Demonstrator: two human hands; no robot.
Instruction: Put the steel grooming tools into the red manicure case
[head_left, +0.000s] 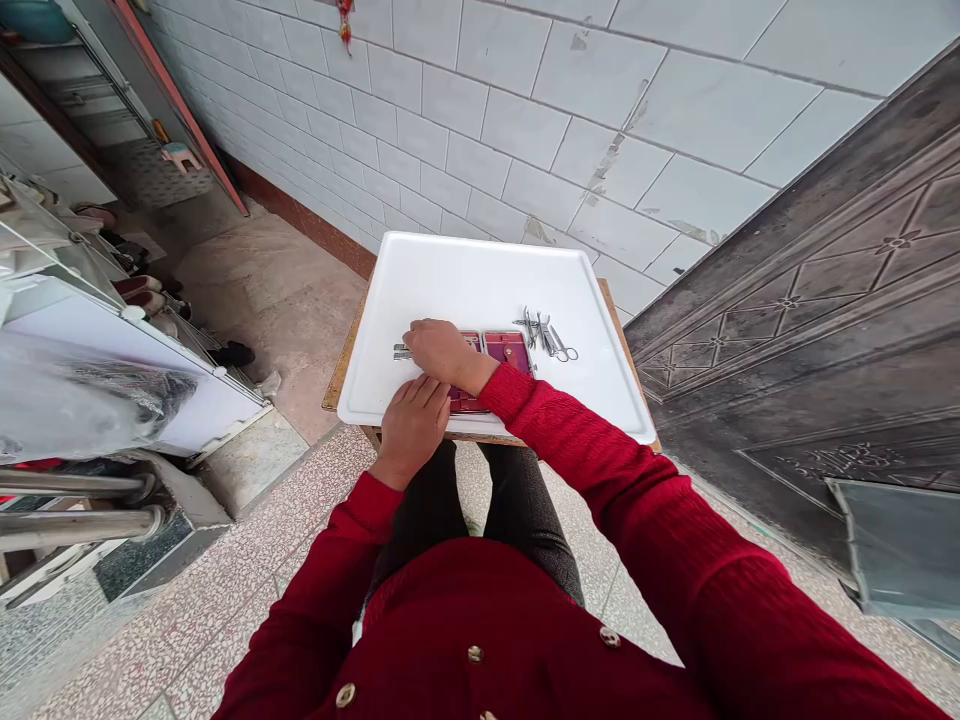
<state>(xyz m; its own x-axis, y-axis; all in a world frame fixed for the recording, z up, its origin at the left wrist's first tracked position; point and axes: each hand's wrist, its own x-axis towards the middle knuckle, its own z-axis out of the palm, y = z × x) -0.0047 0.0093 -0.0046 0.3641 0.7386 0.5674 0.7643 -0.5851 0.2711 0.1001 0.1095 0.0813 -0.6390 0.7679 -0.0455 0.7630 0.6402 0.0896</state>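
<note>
An open maroon manicure case [506,350] lies on a white tray [480,280], its left half mostly covered by my hands. My left hand [415,420] is closed at the left edge of the case, fingers together and thumb hidden. Crossing above it, my right hand [442,352] reaches over to the left with curled fingers; whatever is in them is hidden. Just past its fingers are small metal nail clippers [400,352], partly covered. Right of the case lie small scissors [561,347] and several metal nippers and other tools [534,325].
The tray sits on a wooden stand [349,350] against a tiled wall [450,130]. A dark patterned metal door [787,300] stands at the right. To the left are a shoe rack [150,300] and metal rails [75,505].
</note>
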